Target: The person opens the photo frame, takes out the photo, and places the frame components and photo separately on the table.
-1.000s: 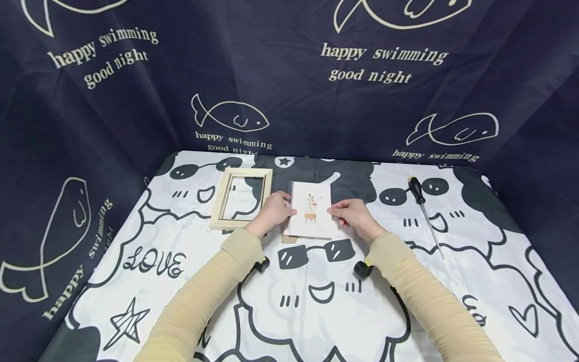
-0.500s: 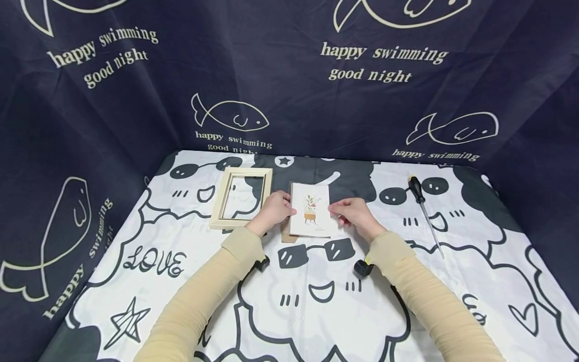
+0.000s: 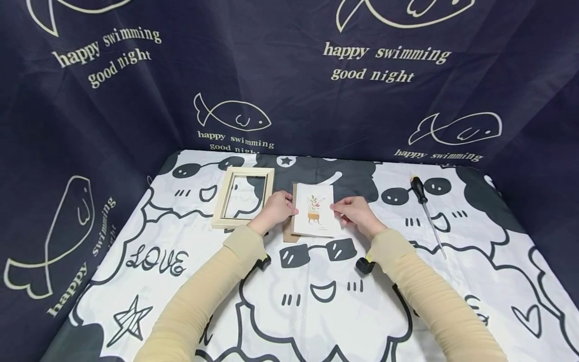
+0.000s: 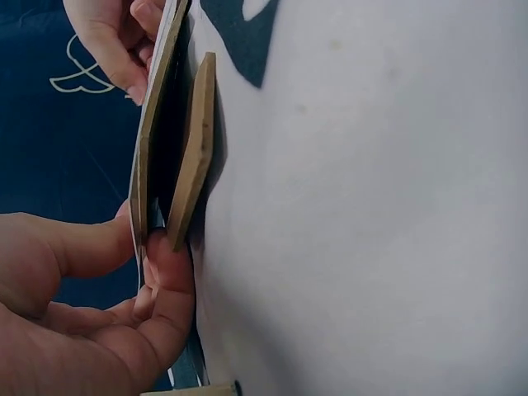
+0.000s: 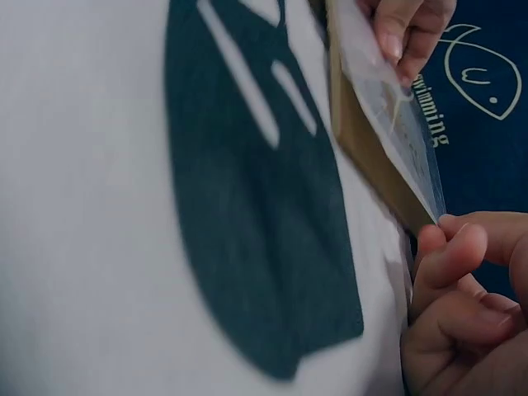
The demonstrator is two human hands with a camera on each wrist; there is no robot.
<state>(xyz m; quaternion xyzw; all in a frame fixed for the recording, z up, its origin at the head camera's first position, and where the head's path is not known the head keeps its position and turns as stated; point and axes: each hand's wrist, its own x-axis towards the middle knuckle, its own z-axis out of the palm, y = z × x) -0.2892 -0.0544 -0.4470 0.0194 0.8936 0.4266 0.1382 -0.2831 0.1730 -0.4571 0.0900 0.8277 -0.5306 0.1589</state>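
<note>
A white picture card [image 3: 323,221] with a potted-plant print is held between both hands, over a brown backing board [image 4: 148,132]. My left hand [image 3: 278,207] grips the left edge, thumb on the card side and fingers behind the board. At the opposite edge my right hand [image 3: 355,211] pinches the card's edge between thumb and index finger, its other fingers curled. A clear film [image 5: 431,157] shows over the card in the right wrist view. From the board's back, a brown flap [image 4: 195,153] stands out in the left wrist view.
An empty pale wooden picture frame [image 3: 220,208] lies left of my left hand. To the right is a screwdriver [image 3: 427,213] with a black handle. A cartoon-print cloth [image 3: 325,322] covers the table, and a dark blue curtain [image 3: 298,75] hangs behind it.
The glare on the card has gone, and the card has tilted slightly, with more of the brown board showing at its left edge. Both hands keep their hold nearly in place.
</note>
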